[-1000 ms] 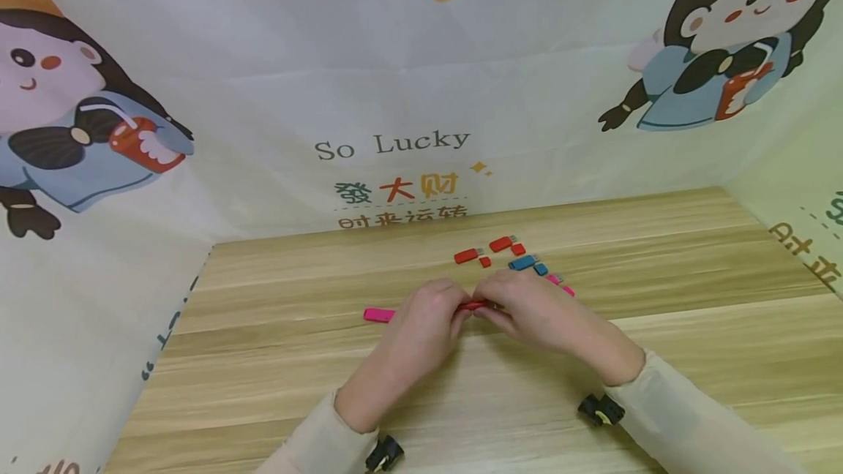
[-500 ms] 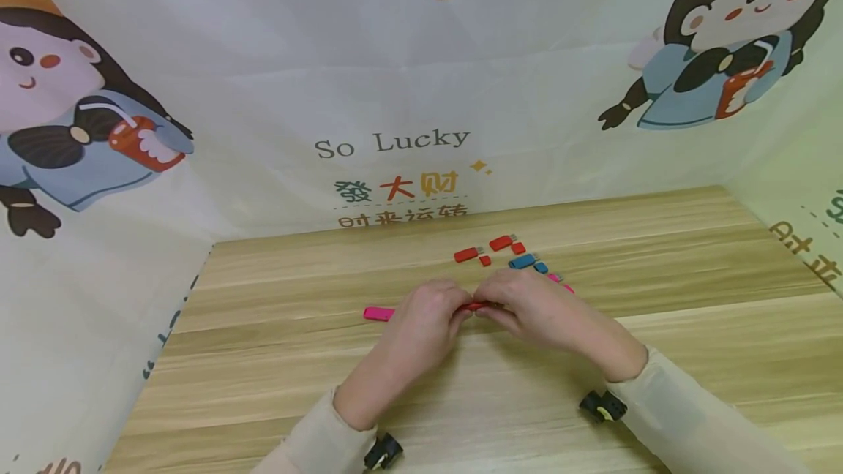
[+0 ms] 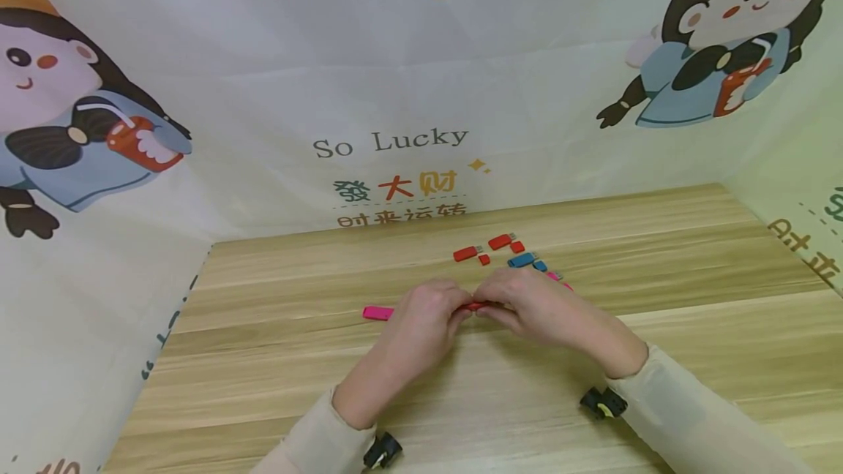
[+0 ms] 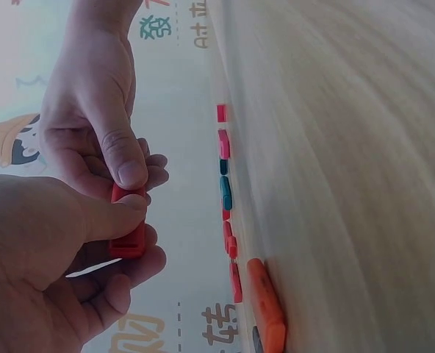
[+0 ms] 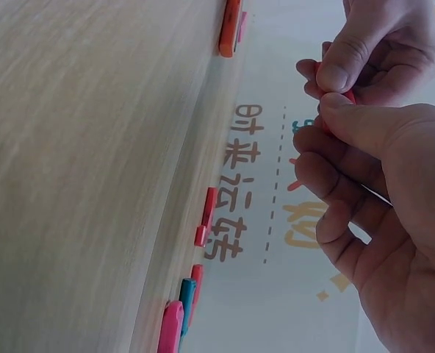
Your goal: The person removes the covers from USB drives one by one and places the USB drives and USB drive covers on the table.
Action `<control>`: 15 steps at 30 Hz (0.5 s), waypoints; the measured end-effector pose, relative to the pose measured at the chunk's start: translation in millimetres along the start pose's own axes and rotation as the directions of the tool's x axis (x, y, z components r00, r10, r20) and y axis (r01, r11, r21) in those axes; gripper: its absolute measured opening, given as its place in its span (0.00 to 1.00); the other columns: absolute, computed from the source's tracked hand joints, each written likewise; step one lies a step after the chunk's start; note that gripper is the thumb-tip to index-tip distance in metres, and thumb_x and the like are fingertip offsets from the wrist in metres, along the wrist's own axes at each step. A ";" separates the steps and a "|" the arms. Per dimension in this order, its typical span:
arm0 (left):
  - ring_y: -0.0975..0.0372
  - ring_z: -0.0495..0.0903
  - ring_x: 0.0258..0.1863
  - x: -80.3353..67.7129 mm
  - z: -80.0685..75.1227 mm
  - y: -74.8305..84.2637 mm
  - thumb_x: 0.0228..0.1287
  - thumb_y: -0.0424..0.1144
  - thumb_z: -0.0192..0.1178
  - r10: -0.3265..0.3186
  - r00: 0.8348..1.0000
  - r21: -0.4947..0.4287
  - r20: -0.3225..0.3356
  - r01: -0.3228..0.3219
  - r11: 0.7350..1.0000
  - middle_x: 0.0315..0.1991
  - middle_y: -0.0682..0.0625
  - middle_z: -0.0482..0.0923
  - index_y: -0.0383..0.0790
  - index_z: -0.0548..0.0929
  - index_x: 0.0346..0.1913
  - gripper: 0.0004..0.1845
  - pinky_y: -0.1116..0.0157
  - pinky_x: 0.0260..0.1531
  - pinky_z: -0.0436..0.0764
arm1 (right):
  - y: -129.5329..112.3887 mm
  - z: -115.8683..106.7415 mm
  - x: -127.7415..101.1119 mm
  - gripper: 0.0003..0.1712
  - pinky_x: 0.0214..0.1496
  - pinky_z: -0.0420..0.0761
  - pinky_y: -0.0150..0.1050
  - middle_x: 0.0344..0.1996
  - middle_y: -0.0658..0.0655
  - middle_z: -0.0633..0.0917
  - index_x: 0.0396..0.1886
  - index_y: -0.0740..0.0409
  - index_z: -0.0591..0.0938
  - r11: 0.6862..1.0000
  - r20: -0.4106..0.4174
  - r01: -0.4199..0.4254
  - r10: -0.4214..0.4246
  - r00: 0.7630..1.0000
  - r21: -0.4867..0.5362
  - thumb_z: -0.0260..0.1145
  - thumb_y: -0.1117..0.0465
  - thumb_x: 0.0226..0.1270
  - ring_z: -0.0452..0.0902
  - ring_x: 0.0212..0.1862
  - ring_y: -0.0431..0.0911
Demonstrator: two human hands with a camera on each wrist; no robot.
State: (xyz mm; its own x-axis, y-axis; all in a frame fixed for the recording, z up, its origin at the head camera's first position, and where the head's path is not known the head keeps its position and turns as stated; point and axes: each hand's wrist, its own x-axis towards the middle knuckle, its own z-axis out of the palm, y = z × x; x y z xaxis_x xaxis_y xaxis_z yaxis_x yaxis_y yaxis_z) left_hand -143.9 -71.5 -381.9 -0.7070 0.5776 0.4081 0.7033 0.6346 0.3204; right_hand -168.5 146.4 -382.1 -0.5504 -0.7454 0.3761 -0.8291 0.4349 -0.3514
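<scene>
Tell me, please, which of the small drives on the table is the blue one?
It is the blue drive, lying just beyond the right hand with its small blue cap beside it; the others are red or pink.

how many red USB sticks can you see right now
3. One red stick and a second lie on the table beyond the hands, caps off beside them. A third is held between both hands. More may be hidden behind them.

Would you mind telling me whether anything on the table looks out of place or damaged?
Nothing looks damaged. One pink drive lies apart, to the left of both hands, while the red drives and blue drive with loose caps sit grouped behind them.
</scene>
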 end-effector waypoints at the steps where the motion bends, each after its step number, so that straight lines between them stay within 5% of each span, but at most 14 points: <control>1: 0.63 0.84 0.34 0.1 0.1 -0.1 0.69 0.29 0.71 0.003 1.000 0.000 -0.001 -0.003 1.000 0.33 0.52 0.87 0.38 0.92 0.41 0.03 0.65 0.38 0.86 | 0.3 -0.1 -0.1 0.03 0.46 0.85 0.38 0.39 0.47 0.89 0.43 0.55 0.90 1.000 0.000 0.000 0.000 1.000 0.002 0.71 0.64 0.75 0.84 0.43 0.40; 15: 0.61 0.86 0.37 -0.1 -2.5 1.0 0.71 0.30 0.69 -0.034 0.999 -0.024 0.015 0.035 0.999 0.36 0.51 0.88 0.39 0.92 0.43 0.04 0.63 0.41 0.87 | 0.2 -0.5 -0.5 0.05 0.47 0.86 0.39 0.41 0.49 0.90 0.45 0.57 0.90 1.000 0.006 -0.024 0.024 1.000 -0.008 0.72 0.66 0.74 0.86 0.45 0.42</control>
State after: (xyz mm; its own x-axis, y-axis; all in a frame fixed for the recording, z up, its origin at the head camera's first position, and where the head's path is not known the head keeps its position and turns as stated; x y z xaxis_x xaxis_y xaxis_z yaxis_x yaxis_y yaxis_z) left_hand -143.0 -72.2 -379.5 -0.7319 0.5632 0.3836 0.6798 0.6418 0.3548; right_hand -168.5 147.1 -381.9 -0.5699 -0.7376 0.3622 -0.8162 0.4570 -0.3535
